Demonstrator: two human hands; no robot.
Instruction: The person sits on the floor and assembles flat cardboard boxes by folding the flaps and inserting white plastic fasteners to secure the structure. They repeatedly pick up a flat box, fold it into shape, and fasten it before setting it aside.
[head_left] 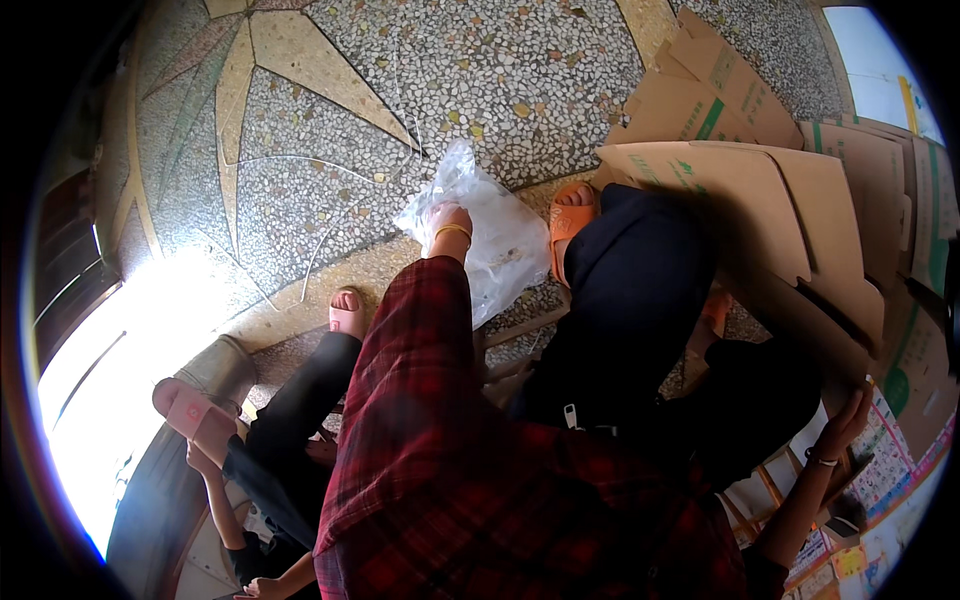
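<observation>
My left hand (447, 217), with a gold bangle on the wrist and a red plaid sleeve behind it, reaches forward and grips the top of a clear crumpled plastic bag (505, 250) lying on the terrazzo floor (400, 90). Something small and dark shows inside the bag. My right hand (845, 420), wearing a thin bracelet, is out at the lower right with fingers spread against the edge of a flattened cardboard box (740, 190). My legs in black trousers and an orange sandal (572, 222) sit between the two hands.
Several flattened brown cardboard boxes are stacked at the right. Colourful printed sheets (890, 470) lie below them. Another person sits at the lower left, with black trousers and pink slippers (190, 410). A grey metal bucket (222, 368) stands beside them. Bright glare fills the left.
</observation>
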